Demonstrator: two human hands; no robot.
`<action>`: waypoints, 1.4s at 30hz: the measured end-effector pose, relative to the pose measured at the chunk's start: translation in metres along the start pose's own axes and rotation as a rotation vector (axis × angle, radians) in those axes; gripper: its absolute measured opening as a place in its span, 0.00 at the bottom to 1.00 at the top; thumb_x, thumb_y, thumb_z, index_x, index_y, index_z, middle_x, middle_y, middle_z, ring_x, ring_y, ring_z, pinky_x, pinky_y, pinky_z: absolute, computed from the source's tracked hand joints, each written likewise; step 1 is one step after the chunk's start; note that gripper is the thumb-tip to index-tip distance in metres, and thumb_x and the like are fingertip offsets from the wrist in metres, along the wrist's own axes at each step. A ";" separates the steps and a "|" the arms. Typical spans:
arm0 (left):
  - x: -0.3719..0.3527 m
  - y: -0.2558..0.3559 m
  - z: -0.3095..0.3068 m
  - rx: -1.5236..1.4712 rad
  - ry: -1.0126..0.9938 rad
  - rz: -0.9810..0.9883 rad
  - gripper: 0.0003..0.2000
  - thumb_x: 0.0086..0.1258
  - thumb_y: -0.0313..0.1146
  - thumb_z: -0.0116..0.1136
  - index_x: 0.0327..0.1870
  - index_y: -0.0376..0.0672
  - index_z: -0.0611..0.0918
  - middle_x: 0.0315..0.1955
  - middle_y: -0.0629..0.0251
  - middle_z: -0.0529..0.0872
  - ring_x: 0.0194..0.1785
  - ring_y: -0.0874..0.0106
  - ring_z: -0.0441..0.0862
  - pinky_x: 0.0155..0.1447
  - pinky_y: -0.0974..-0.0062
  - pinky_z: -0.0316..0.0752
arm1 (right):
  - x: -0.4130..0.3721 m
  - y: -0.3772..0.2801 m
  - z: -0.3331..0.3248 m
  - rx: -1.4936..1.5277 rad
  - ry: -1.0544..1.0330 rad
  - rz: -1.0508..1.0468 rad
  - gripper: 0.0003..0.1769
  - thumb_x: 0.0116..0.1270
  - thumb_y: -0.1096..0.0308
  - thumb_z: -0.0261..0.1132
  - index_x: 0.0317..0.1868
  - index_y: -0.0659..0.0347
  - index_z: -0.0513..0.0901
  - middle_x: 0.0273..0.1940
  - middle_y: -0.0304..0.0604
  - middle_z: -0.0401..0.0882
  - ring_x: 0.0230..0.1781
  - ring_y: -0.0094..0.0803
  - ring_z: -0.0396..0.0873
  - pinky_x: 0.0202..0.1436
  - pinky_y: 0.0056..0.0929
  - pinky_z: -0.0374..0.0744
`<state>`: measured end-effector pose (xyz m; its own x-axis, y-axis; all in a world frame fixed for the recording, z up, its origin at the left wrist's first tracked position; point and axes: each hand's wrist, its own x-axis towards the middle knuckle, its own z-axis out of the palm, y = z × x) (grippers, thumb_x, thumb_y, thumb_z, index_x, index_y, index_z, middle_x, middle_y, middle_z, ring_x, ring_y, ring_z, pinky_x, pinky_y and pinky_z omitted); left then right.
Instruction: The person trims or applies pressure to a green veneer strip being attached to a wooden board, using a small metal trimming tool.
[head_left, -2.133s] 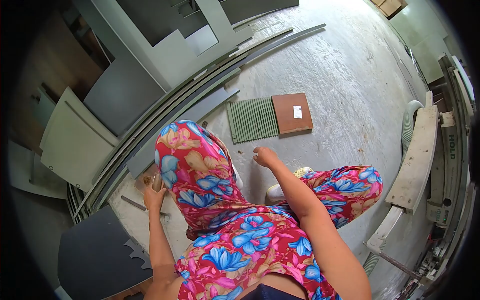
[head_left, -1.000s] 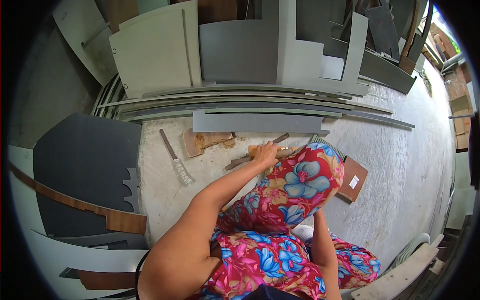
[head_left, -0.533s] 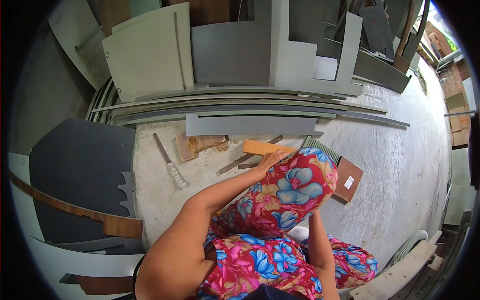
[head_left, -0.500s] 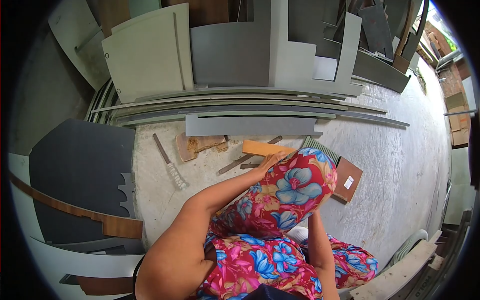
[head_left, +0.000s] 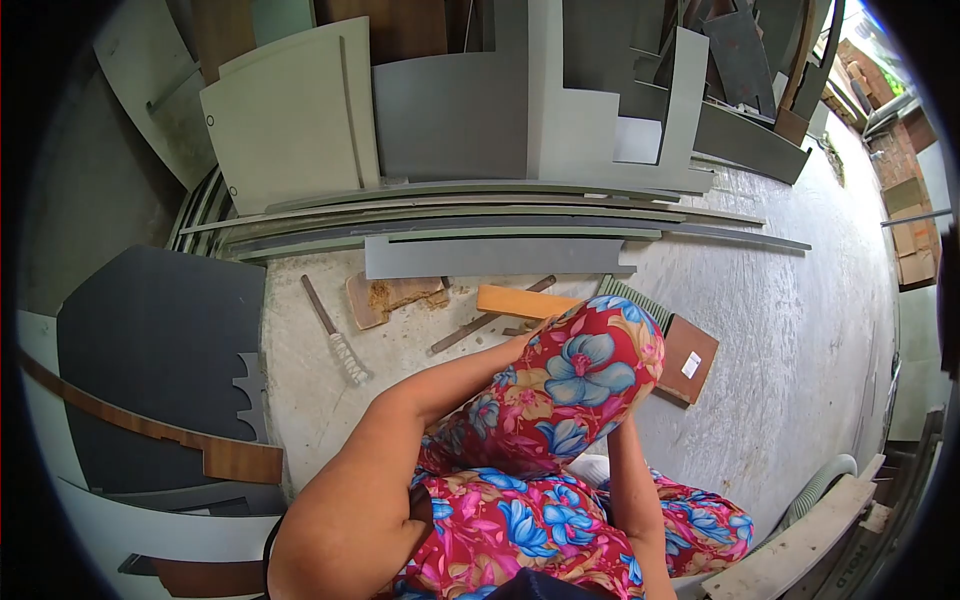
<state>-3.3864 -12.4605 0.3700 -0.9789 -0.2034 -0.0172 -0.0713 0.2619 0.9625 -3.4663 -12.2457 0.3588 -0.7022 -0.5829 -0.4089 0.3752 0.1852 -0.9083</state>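
Observation:
My left forearm reaches across to the raised knee (head_left: 590, 370) in flowered cloth. Only the back edge of my left hand (head_left: 528, 338) shows beside the knee; its fingers are hidden. Just beyond it lies an orange-brown block (head_left: 522, 301), its right end behind the knee. My right hand is hidden by the same knee, with only the wrist and forearm in sight, so its fingers cannot be made out. A dark flat bar (head_left: 455, 337) lies on the floor under the block. To the right is a brown slab (head_left: 684, 362) with a white label, beside a green ribbed piece (head_left: 636, 300).
A dark bar with a white-wrapped handle (head_left: 343, 350) and a broken brown board (head_left: 400, 295) lie on the concrete. Long strips (head_left: 480, 222) stretch across beyond them, in front of leaning panels (head_left: 450, 120). A dark sheet (head_left: 160, 350) lies left; a ribbed hose (head_left: 815, 492) is at lower right.
My left hand has drawn back behind the knee and shows less than before. The view has shifted slightly; the block and floor pieces look otherwise unmoved.

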 end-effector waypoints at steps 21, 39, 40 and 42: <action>-0.038 -0.039 -0.067 0.818 0.025 -0.534 0.35 0.51 0.38 0.67 0.61 0.43 0.67 0.59 0.52 0.65 0.64 0.60 0.61 0.65 0.62 0.57 | 0.002 -0.116 -0.066 0.402 0.751 -0.387 0.18 0.65 0.51 0.57 0.40 0.59 0.71 0.29 0.41 0.77 0.26 0.28 0.77 0.28 0.25 0.78; -0.126 -0.036 -0.112 0.416 0.119 -0.765 0.33 0.53 0.38 0.66 0.62 0.42 0.67 0.56 0.54 0.68 0.59 0.62 0.64 0.60 0.65 0.60 | 0.012 -0.036 -0.066 0.176 0.693 -0.011 0.13 0.53 0.63 0.70 0.32 0.60 0.76 0.19 0.35 0.72 0.15 0.24 0.72 0.19 0.22 0.72; -0.121 -0.036 -0.113 0.408 0.116 -0.770 0.33 0.53 0.38 0.66 0.62 0.42 0.66 0.56 0.54 0.68 0.58 0.63 0.64 0.60 0.65 0.61 | 0.011 -0.032 -0.070 0.166 0.717 0.001 0.13 0.53 0.63 0.70 0.32 0.60 0.76 0.19 0.35 0.72 0.16 0.24 0.72 0.20 0.22 0.72; -0.116 -0.037 -0.109 0.401 0.105 -0.764 0.33 0.53 0.38 0.66 0.62 0.42 0.66 0.56 0.54 0.68 0.58 0.63 0.65 0.59 0.66 0.61 | 0.007 -0.022 -0.079 0.162 0.794 0.030 0.14 0.51 0.62 0.70 0.29 0.61 0.77 0.19 0.36 0.74 0.16 0.23 0.73 0.21 0.23 0.72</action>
<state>-3.2492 -12.5494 0.3662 -0.6143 -0.5402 -0.5752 -0.7830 0.3272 0.5290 -3.5275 -12.1912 0.3688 -0.8876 0.1668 -0.4293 0.4410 0.0392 -0.8967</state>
